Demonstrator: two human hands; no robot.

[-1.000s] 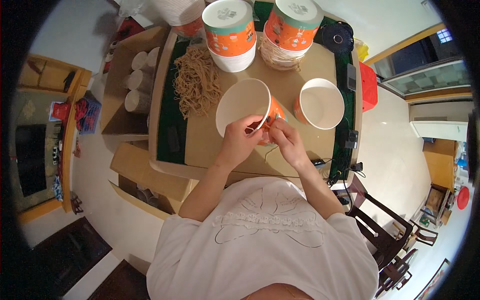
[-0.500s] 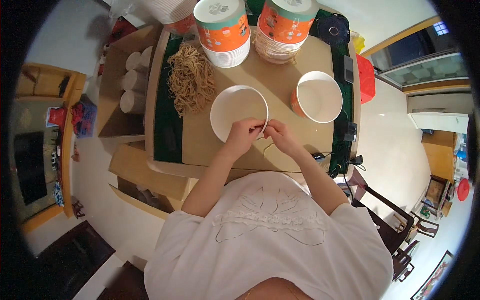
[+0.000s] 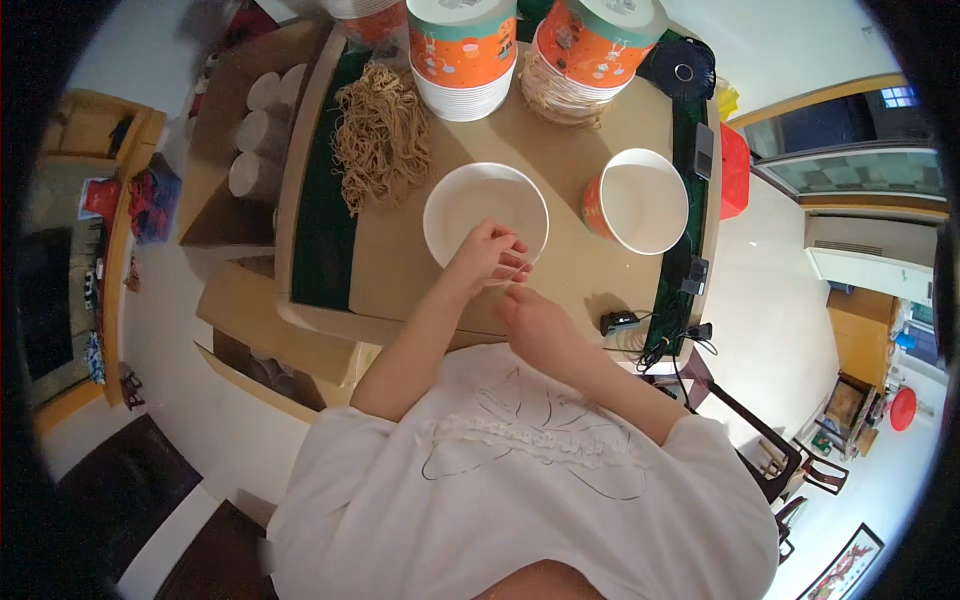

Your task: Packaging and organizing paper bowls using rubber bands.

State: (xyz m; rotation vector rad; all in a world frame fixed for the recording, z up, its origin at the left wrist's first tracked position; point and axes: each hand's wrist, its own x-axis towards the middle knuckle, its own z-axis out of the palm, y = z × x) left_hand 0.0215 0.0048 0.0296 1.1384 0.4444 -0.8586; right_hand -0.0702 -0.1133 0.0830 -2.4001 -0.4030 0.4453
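Note:
A white paper tub (image 3: 470,185) stands open-mouthed before me on the cardboard sheet. My left hand (image 3: 490,258) is over its near rim, fingers loosely curled and apart. Just below, my right hand (image 3: 538,320) is closed, its fingertips pinched close to the left fingers. A thin pale string (image 3: 503,283) shows faintly between the two hands; its ends are hidden. To the right is a second tub (image 3: 645,205), orange outside and white within. A tangled heap of tan strings (image 3: 380,140) lies at the left.
Upside-down stacks of orange and green tubs (image 3: 463,60) (image 3: 595,50) stand at the back, the right one with strings draped round it. A black round object (image 3: 683,70), a phone (image 3: 703,150) and a small black device (image 3: 620,321) lie rightward. Cardboard boxes (image 3: 225,215) flank the table's left.
My hands have drawn back from the tub's right rim toward me. My left fingers have loosened, and my right hand has moved lower. The whole view has shifted slightly.

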